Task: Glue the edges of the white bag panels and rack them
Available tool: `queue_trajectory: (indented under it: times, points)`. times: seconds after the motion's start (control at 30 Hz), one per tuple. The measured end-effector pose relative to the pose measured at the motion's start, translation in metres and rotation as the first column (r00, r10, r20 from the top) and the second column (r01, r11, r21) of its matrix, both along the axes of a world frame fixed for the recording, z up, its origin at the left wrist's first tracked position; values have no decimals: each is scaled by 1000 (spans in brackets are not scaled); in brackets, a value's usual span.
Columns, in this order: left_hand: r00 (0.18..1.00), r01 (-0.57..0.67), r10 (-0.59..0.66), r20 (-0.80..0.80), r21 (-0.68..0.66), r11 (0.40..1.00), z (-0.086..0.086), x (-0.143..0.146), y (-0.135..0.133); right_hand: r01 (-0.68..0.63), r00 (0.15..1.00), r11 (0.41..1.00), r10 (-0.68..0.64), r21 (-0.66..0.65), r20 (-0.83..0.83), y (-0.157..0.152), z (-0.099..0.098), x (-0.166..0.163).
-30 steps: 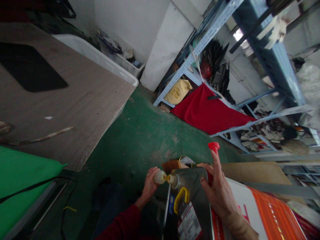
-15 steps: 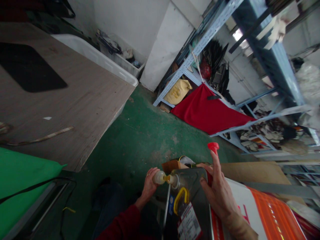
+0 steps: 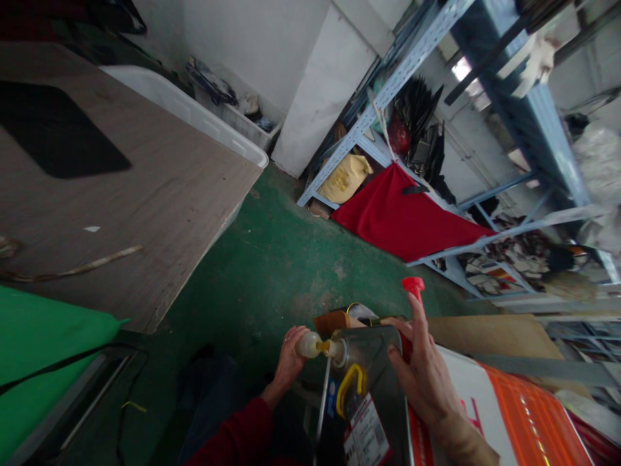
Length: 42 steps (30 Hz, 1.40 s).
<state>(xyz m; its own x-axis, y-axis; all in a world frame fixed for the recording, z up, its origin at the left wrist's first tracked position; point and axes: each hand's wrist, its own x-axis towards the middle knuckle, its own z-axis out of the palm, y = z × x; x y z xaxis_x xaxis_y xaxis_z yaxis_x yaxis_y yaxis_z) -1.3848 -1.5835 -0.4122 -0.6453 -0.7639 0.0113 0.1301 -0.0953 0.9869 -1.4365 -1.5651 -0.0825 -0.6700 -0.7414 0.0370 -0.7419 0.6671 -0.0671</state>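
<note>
A metal can [image 3: 373, 378] with a yellow handle and a printed label is tipped toward the left at the bottom of the view. My right hand [image 3: 425, 369] grips its upper right side, with a red cap [image 3: 413, 285] perched at my fingertips. My left hand [image 3: 290, 357] holds a small pale bottle [image 3: 309, 344] against the can's spout [image 3: 336, 349]. My red sleeve [image 3: 237, 433] shows below the left hand.
A wooden table [image 3: 145, 188] with a black mat fills the left, green cloth [image 3: 43, 349] at its near end. Blue metal shelving [image 3: 436, 129] holds a red cloth [image 3: 407, 213] and a yellow sack. A white and orange box [image 3: 514, 414] lies at lower right.
</note>
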Motion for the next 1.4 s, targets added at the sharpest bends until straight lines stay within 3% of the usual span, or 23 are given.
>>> queue_trajectory:
  times: [1.4]
  points:
    - [1000,-28,28,-5,0,1000,-4,-1,4,-20,1000,1000,20,-12,21,1,-2,-2]
